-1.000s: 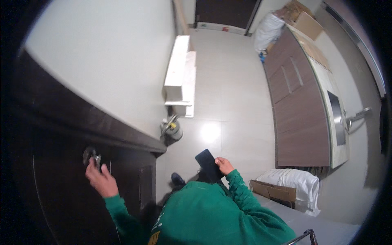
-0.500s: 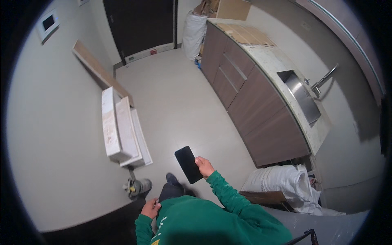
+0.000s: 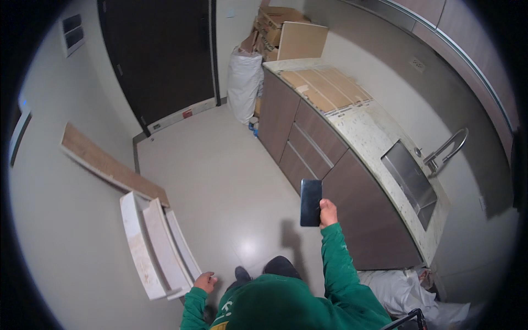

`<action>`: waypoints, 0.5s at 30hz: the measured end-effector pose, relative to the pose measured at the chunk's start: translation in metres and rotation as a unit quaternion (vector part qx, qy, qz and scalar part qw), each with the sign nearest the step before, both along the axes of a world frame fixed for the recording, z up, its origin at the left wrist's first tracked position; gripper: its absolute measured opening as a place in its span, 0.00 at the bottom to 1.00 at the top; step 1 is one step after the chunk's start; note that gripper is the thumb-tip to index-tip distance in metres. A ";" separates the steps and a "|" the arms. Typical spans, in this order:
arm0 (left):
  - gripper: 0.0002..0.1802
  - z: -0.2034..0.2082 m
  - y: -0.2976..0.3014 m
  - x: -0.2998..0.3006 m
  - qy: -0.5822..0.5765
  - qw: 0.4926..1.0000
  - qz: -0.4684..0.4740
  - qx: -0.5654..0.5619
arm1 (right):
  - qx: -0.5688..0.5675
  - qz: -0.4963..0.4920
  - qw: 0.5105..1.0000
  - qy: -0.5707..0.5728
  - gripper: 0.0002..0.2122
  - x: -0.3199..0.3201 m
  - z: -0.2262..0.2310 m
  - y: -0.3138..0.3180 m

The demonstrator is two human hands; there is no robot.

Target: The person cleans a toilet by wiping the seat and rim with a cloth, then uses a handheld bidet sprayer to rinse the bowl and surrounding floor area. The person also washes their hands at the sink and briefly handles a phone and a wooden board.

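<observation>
A dark smartphone [image 3: 311, 201], its black face turned up, is held upright before me by my right hand [image 3: 328, 213]. My thumb and fingers close on its right edge. It hangs in front of the brown lower cabinets, apart from them. My left hand [image 3: 205, 282] is low by my left side, fingers loosely bent and a little apart, with nothing visible in it. Nearest to that hand are long white boards [image 3: 144, 247], stacked along the left wall; whether the hand touches them I cannot tell. Both arms wear green sleeves.
A counter [image 3: 379, 124] with flat cardboard [image 3: 328, 91], a steel sink [image 3: 410, 179] and a tap [image 3: 446, 151] runs along the right. A white sack [image 3: 245, 82] and cardboard boxes [image 3: 273, 25] stand near the dark door [image 3: 159, 60]. A wooden plank [image 3: 113, 165] leans left; another sack [image 3: 396, 291] lies low right.
My right hand has carried the smartphone rightward and up, and the phone now stands straighter. The view has shifted, showing more of the door and counter. The left hand stays low.
</observation>
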State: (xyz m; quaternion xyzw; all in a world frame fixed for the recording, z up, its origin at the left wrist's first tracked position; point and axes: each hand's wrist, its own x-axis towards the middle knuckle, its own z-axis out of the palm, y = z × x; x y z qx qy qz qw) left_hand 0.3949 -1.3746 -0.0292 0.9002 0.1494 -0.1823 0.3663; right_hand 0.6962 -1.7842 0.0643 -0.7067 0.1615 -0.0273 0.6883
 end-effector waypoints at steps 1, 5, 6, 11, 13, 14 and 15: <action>0.21 0.001 0.009 0.023 0.000 1.000 -0.003 0.009 | -0.010 -0.011 1.000 -0.009 0.09 0.035 0.006 -0.007; 0.20 -0.015 0.034 0.115 0.006 0.999 0.034 0.024 | -0.057 -0.050 0.996 -0.044 0.08 0.192 0.023 -0.036; 0.19 -0.023 0.036 0.136 -0.010 0.998 0.056 0.037 | -0.076 -0.055 0.994 -0.056 0.08 0.233 0.025 -0.044; 0.18 -0.069 0.010 0.218 0.046 0.972 0.223 -0.061 | -0.244 -0.084 0.960 -0.109 0.07 0.441 0.037 -0.079; 0.18 -0.089 -0.001 0.225 0.045 0.981 0.189 -0.016 | -0.349 -0.058 0.929 -0.107 0.09 0.515 0.046 -0.090; 0.19 -0.100 -0.007 0.225 0.055 0.983 0.174 0.008 | -0.426 -0.057 0.901 -0.064 0.10 0.547 0.049 -0.093; 0.19 -0.110 -0.008 0.224 0.079 0.975 0.207 0.009 | -0.444 -0.030 0.893 -0.075 0.10 0.572 0.050 -0.096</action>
